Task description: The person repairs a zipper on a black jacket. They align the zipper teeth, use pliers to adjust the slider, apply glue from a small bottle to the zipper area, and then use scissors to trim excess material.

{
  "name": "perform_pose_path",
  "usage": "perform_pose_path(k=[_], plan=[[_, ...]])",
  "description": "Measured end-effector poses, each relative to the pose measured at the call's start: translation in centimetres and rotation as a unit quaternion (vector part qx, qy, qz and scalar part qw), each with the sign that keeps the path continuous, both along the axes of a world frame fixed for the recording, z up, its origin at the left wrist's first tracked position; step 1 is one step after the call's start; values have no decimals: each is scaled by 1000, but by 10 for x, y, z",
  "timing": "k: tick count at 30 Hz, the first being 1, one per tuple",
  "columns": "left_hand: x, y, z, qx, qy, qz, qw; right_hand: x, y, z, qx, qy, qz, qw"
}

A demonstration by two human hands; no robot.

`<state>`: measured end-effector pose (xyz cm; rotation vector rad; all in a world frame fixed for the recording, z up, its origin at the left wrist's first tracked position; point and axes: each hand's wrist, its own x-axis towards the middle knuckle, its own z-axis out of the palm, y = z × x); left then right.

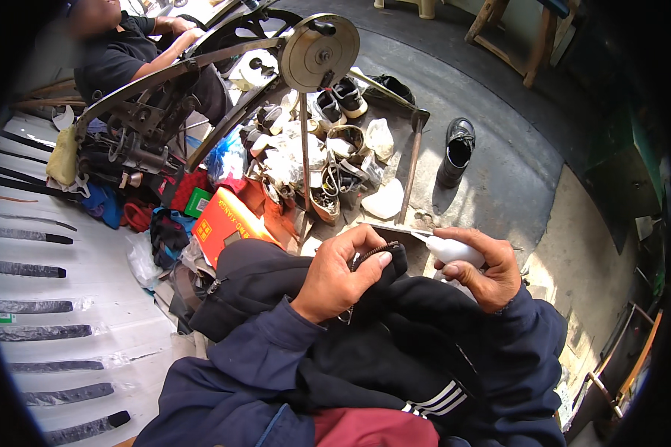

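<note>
My left hand [339, 279] pinches the end of a zipper [391, 257] on a black garment [395, 357] with white stripes, which lies across my lap. To its right, my right hand [492, 276] grips a small white bottle [455, 250], its narrow nozzle pointing left, close above the zipper end. The fingers partly cover the bottle, and something pale and translucent shows below it.
A treadle sewing machine [138, 119] stands ahead, a seated person [108, 63] beyond it. Shoes [458, 153], scraps, bags and an orange box [227, 223] lie around it. A board [82, 298] with several dark strips is left; wooden stools [511, 45] are behind.
</note>
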<state>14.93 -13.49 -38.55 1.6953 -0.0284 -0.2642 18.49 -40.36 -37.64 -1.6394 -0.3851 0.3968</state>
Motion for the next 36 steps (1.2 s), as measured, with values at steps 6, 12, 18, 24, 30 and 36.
perform_pose_path(k=[6,12,18,24,30,36], plan=[[0,-2,-1,18,-8,8,1000,-3,0,8,29,67,-37,997],[-1,-5,2,18,-7,6,1000,-1,-1,4,-13,6,-9,1000],[-1,-6,3,27,0,0,1000,0,-1,5,-34,-8,-4,999],[-2,-7,4,38,3,0,999,-2,0,8,-37,21,-17,999],[-2,-5,8,60,-1,-16,998,-1,0,10,-46,10,-15,999],[-2,-7,7,60,0,-4,998,0,0,13,-55,8,-10,998]])
